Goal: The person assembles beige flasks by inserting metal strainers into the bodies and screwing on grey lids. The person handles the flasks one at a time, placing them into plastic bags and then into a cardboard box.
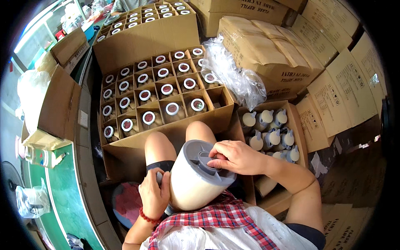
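Note:
A cream vacuum jug (192,187) rests across my lap, tilted, with its grey round base (214,146) turned up. My right hand (238,157) lies over that base, fingers closed on the grey round screw plug (205,158) in its middle. At the jug's left side, my left hand (154,192) is closed around a grey part that looks like its handle (159,178); most of that part is hidden by the fingers. In front of my knees stands a divided carton (171,127) holding several glass flask refills (172,109) with white rings on top.
On the right, an open carton (302,137) holds several cream jugs (264,118) with grey-blue handles. Clear plastic wrap (237,75) drapes beside wrapped brown packs (266,54). Another refill carton (148,39) stands farther off. A green-topped bench (68,196) runs along the left.

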A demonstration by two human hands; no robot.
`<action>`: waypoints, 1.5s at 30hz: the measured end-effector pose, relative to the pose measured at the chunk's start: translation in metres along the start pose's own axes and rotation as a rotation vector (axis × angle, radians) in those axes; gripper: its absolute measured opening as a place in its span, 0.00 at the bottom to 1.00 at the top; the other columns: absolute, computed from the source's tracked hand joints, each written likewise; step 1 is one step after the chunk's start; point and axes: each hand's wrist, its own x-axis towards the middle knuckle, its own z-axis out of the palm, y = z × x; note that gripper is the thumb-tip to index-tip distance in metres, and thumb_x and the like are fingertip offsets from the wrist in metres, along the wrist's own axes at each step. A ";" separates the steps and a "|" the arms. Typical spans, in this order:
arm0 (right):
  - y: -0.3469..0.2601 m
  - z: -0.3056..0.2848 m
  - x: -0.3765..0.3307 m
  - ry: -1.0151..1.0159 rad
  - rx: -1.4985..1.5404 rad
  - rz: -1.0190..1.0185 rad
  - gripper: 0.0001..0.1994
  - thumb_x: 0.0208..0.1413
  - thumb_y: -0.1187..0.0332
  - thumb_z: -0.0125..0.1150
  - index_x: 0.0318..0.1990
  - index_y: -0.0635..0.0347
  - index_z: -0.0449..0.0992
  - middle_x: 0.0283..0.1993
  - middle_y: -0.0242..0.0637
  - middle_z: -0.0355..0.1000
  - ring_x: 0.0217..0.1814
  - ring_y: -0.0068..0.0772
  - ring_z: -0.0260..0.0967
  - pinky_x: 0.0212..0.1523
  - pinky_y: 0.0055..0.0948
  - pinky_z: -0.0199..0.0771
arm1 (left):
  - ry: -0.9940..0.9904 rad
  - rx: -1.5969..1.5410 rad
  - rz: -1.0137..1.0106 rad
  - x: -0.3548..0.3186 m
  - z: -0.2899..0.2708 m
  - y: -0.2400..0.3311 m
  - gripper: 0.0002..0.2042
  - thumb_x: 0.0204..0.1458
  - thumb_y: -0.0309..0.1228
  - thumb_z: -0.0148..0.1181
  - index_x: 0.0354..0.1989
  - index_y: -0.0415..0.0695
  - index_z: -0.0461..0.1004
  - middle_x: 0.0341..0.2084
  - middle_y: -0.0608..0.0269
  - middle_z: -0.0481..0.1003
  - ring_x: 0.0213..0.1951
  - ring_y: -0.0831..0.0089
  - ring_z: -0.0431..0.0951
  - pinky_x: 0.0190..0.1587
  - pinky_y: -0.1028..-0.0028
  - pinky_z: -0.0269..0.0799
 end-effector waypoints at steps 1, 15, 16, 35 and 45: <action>0.008 0.003 0.000 0.003 0.058 0.027 0.16 0.56 0.57 0.61 0.35 0.64 0.71 0.33 0.47 0.74 0.37 0.49 0.73 0.37 0.38 0.72 | -0.004 0.018 -0.002 -0.002 -0.003 0.005 0.09 0.54 0.31 0.59 0.35 0.39 0.69 0.21 0.48 0.73 0.22 0.49 0.74 0.24 0.61 0.68; 0.302 -0.070 -0.021 1.200 0.100 0.610 0.27 0.52 0.56 0.65 0.56 0.61 0.67 0.56 0.44 0.68 0.59 0.39 0.64 0.62 0.39 0.60 | -0.043 -0.558 -0.571 0.026 0.035 -0.079 0.11 0.64 0.35 0.48 0.34 0.40 0.66 0.21 0.71 0.64 0.24 0.83 0.61 0.27 0.81 0.60; 0.319 -0.069 -0.026 1.066 0.394 0.575 0.25 0.53 0.56 0.63 0.54 0.61 0.69 0.55 0.45 0.70 0.58 0.38 0.66 0.59 0.39 0.63 | -0.108 -0.514 -0.620 0.032 0.029 -0.055 0.11 0.64 0.36 0.48 0.34 0.41 0.66 0.21 0.71 0.64 0.24 0.84 0.62 0.27 0.82 0.60; 0.171 0.017 0.057 0.916 0.895 0.192 0.04 0.55 0.79 0.51 0.31 0.59 0.69 0.34 0.33 0.69 0.39 0.27 0.68 0.44 0.29 0.70 | -0.867 -0.108 0.260 0.300 0.167 0.061 0.20 0.51 0.29 0.60 0.52 0.34 0.67 0.35 0.47 0.75 0.37 0.69 0.75 0.38 0.70 0.73; 0.169 0.061 0.034 0.570 0.098 -0.218 0.13 0.40 0.79 0.58 0.37 0.63 0.75 0.40 0.43 0.73 0.48 0.41 0.70 0.51 0.40 0.69 | -0.391 -0.410 0.467 0.233 0.054 -0.048 0.17 0.37 0.09 0.50 0.37 0.36 0.75 0.33 0.56 0.76 0.37 0.65 0.77 0.42 0.71 0.70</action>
